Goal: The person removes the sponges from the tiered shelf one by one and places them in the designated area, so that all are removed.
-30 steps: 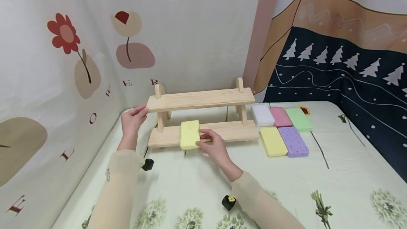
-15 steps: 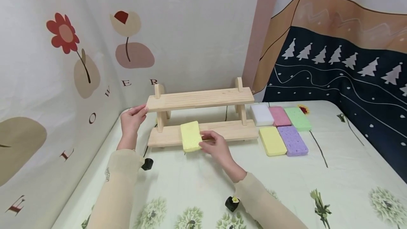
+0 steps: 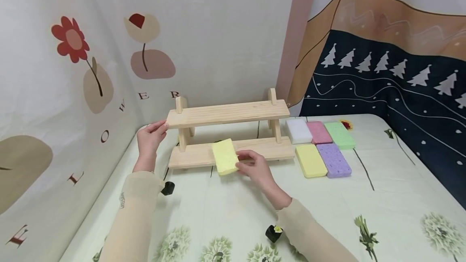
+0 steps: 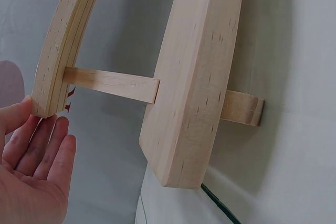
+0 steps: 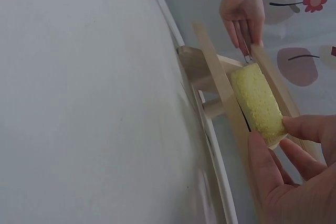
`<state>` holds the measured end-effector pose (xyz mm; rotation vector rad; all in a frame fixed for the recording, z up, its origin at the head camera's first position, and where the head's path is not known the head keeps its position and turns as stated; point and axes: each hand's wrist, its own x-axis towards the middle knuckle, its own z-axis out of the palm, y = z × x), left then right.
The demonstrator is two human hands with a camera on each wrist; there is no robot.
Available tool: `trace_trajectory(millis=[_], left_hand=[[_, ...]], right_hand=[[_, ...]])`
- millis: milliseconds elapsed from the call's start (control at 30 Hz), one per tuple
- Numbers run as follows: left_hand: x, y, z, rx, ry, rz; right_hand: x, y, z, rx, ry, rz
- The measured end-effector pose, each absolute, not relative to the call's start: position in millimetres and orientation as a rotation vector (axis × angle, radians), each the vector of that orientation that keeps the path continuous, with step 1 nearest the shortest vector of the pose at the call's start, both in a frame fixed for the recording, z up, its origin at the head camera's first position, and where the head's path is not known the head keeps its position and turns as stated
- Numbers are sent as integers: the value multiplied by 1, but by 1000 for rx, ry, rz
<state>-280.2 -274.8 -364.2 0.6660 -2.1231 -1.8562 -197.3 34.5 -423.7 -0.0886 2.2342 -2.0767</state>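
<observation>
A two-tier wooden shelf (image 3: pixel 262 110) stands on the cloth-covered table. At the left end of its upper board, my left hand (image 3: pixel 150 142) holds the corner; the left wrist view shows the thumb (image 4: pixel 17 115) on one side and the fingertips on the other. My right hand (image 3: pixel 256 171) pinches a yellow sponge (image 3: pixel 225 157) by its right edge, thumb and fingers on opposite faces. In the head view the sponge overlaps the front of the lower board (image 3: pixel 267 151) and tilts a little. The right wrist view shows the sponge (image 5: pixel 257 103) beside the boards.
Right of the shelf lie a white sponge (image 3: pixel 299 132), a pink sponge (image 3: pixel 319 132), a green sponge (image 3: pixel 339 135), another yellow sponge (image 3: pixel 311 161) and a purple sponge (image 3: pixel 333 161). A printed curtain (image 3: pixel 225 39) hangs close behind the shelf.
My right hand has moved right and slightly down with the yellow sponge, which has gone from nearly upright to tilted. My left hand stays on the shelf's corner.
</observation>
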Motion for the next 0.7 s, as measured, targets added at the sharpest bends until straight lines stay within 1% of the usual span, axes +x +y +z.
trace_trajectory(millis=[700], left_hand=[[-279, -273, -362, 683, -2135, -1856]], right_hand=[[-197, 66, -422, -34, 2240, -2105]])
